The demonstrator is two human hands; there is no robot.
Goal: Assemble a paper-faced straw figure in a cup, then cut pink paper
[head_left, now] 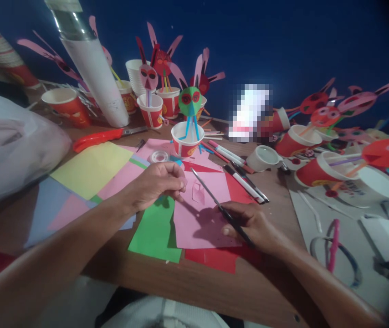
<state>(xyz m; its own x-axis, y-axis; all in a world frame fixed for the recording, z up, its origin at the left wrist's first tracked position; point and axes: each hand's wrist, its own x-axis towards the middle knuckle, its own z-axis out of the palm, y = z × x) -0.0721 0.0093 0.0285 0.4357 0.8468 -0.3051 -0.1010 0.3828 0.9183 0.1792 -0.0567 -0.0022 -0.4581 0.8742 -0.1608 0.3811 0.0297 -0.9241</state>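
Observation:
In the head view my left hand (158, 184) hovers over the papers, thumb and fingertips pinched together; whatever they hold, if anything, is too small to make out. My right hand (252, 223) grips a slim dark-handled tool with a silver blade (211, 193), seen edge-on and pointing up and left toward my left fingertips. Beneath both hands lies a pink paper sheet (208, 230) bearing a small outlined shape (198, 193). Green paper (153, 232) sticks out on its left, and red paper (211, 260) shows underneath.
Behind stands a paper cup (185, 148) with a green paper-faced figure (190, 100). Several similar cups line the wall. Orange-handled scissors (105, 136), a tape roll (159, 156), markers (244, 182) and a small white cup (263, 158) surround the papers. A plastic bag (13, 146) fills the left.

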